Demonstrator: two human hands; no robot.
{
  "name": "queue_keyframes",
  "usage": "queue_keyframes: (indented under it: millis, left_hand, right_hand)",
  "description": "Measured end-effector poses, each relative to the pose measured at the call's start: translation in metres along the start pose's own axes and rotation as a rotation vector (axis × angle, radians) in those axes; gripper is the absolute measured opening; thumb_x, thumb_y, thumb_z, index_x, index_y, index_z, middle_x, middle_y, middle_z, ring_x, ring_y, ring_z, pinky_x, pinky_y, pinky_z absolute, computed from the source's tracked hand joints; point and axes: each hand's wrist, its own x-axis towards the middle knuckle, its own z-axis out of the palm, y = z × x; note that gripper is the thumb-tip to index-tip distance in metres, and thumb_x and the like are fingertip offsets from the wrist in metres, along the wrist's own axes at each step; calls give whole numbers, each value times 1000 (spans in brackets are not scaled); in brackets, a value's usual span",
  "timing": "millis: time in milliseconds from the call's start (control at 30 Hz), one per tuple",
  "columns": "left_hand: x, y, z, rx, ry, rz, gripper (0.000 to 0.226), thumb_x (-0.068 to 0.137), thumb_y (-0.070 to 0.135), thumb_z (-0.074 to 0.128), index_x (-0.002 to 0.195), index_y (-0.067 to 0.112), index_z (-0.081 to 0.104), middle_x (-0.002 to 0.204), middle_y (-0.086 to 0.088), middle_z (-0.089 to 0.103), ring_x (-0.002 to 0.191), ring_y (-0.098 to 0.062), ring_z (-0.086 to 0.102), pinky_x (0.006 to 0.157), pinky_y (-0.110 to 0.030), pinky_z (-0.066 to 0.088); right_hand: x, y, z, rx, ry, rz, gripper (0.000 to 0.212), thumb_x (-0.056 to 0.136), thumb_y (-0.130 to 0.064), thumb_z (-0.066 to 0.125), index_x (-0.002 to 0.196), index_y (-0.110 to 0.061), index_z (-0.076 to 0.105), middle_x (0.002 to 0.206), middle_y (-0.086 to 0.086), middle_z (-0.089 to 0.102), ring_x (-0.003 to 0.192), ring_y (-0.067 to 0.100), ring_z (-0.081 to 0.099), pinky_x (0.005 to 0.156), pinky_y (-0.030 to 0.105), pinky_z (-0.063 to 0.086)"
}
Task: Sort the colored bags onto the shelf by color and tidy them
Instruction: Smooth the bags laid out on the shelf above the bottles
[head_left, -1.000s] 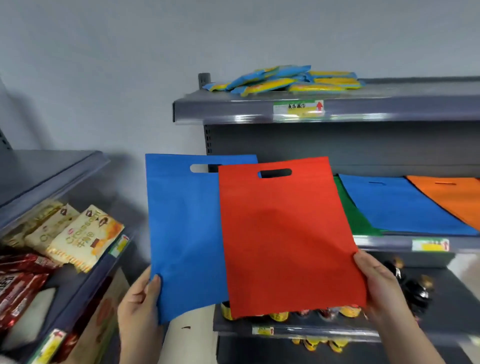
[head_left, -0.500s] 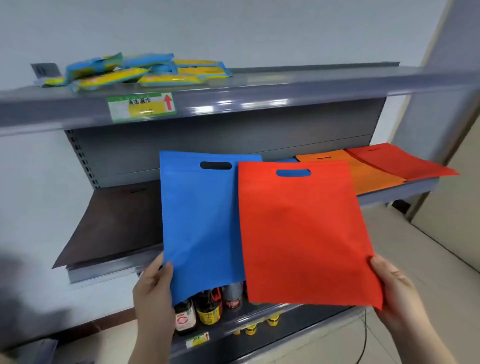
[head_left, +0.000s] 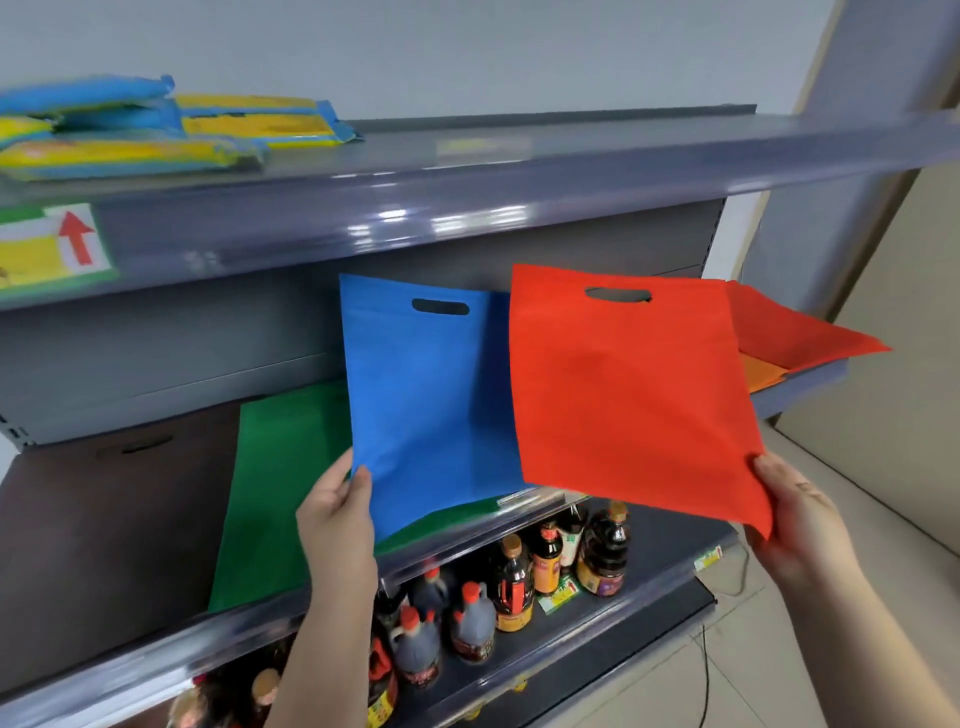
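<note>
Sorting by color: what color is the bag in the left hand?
Blue, pinched by the left hand; head view.

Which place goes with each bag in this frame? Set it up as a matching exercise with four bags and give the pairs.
Bags:
1. blue bag
2. held red bag
3. green bag
4. brown bag

Places:
A. lying flat at the left end of the middle shelf
B. pinched at a lower corner by the right hand
C. lying on the shelf just right of the brown one
D. pinched at a lower corner by the left hand

Pairs: 1-D, 2-B, 3-C, 4-A
</note>
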Motion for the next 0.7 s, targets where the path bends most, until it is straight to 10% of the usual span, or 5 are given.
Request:
queue_keyframes:
  millis: [367,567,700]
  left_hand:
    - [26,-18,71,311,24,79,34,93,5,52,127,7,58,120,-14,64,113,-27,59,92,-28,43]
    - [16,-23,100,550,55,94,38,94,8,54,132,1,52,124,-14,61,82,-15,63,72,-5,42]
    - [2,-24,123,699,107,137,42,92,6,56,132,-5,48,133,-22,52,124,-32,50,103,-32,35]
  right_hand:
    - [97,-15,-5,54,-35,-56,59,97,-2,41,56,-27,75,64,-7,71,58,2,66,52,16,52]
    - [145,-30,-11,80,-157,-34,61,97,-1,38,54,-25,75,62,-8,70,55,1,65,51,14,51]
    - [170,-42,-23,82,-265,5,60,97,-2,36,59,-24,76,66,-7,71,58,2,66,53,15,51]
